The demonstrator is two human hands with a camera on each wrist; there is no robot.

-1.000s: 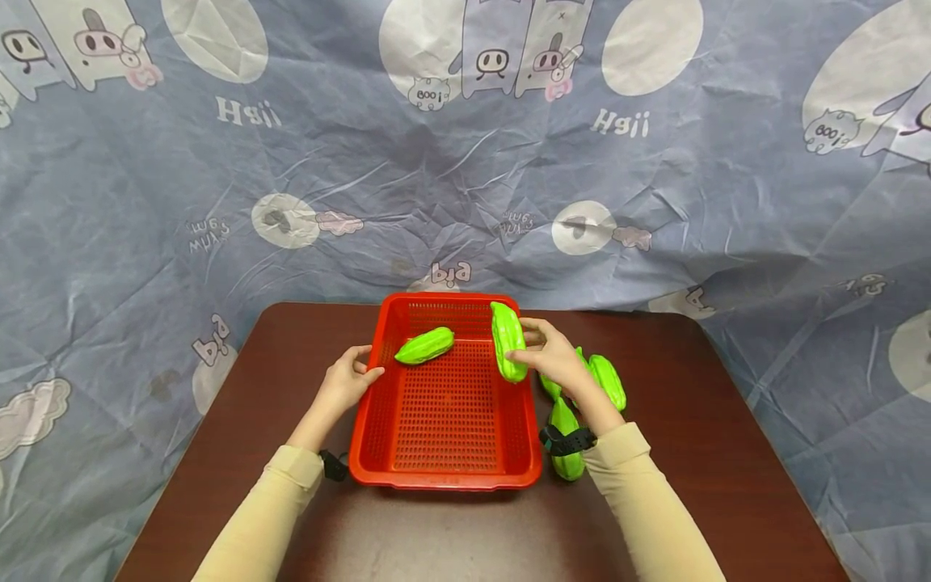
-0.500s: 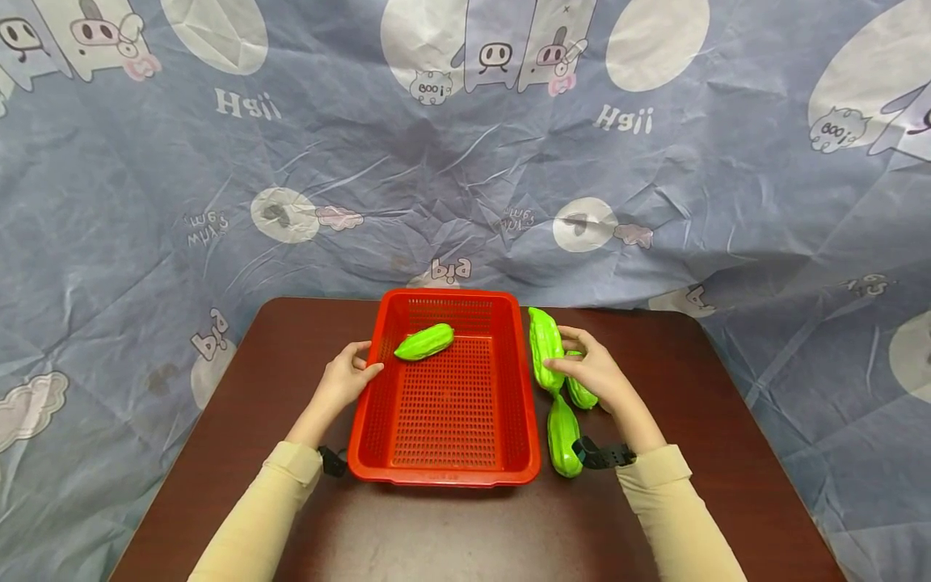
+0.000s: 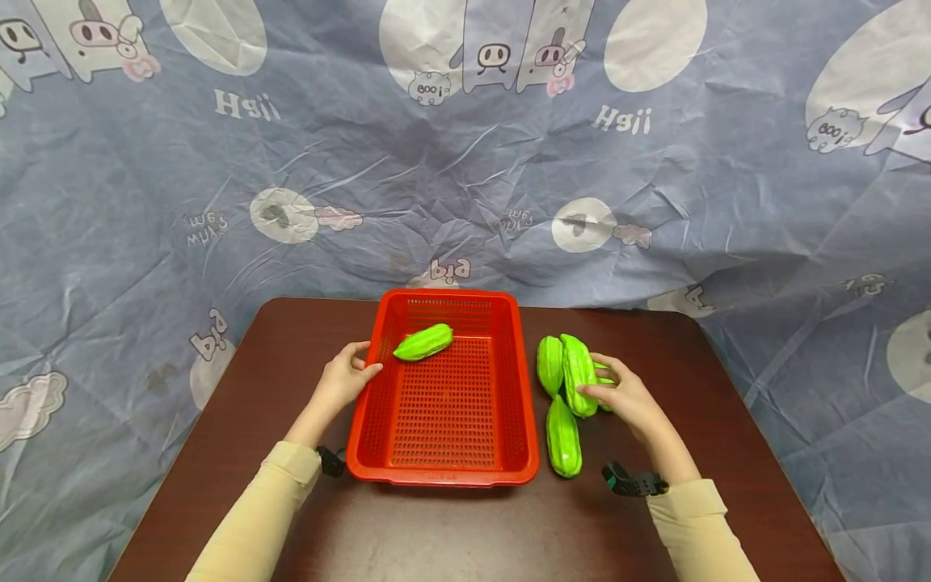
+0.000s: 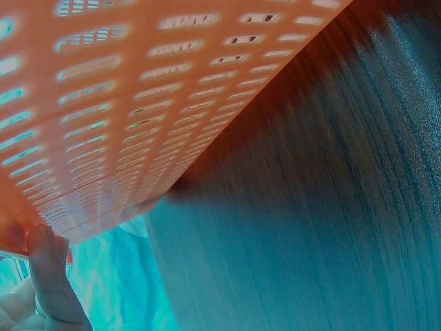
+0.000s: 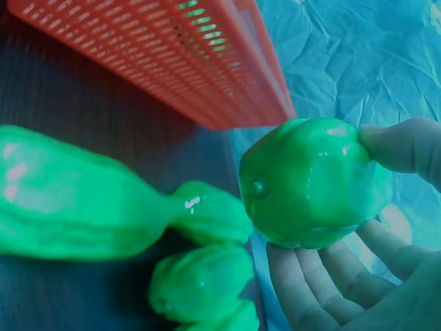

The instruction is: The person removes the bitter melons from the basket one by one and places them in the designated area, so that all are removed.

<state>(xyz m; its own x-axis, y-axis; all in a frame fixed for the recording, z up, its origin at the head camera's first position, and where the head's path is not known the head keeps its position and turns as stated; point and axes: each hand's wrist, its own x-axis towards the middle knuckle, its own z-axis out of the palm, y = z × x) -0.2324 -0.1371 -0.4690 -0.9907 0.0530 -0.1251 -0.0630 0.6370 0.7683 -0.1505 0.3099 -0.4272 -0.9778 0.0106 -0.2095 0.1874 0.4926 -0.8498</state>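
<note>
My right hand [image 3: 629, 398] holds a light-green ribbed bitter melon [image 3: 579, 377] to the right of the red basket. In the right wrist view, the thumb lies on one side of this bitter melon [image 5: 310, 183] and the fingers on the other. Close by are more bitter melons: one to its left [image 3: 549, 365], one nearer the front [image 3: 563, 440], and one partly hidden behind the hand. My left hand [image 3: 345, 377] grips the left rim of the red basket [image 3: 531, 420], its thumb over the edge. One bitter melon [image 3: 424, 343] lies inside, towards the back left.
The basket has slotted walls [image 4: 151, 89] and stands on a dark brown wooden table [image 3: 684, 388]. A bluish-grey printed cloth [image 3: 451, 162] hangs behind the table's back edge. Several bitter melons lie close together along the basket's right side.
My right hand has carried its bitter melon from over the basket's right rim rightwards to the other bitter melons. My left hand has stayed on the basket rim.
</note>
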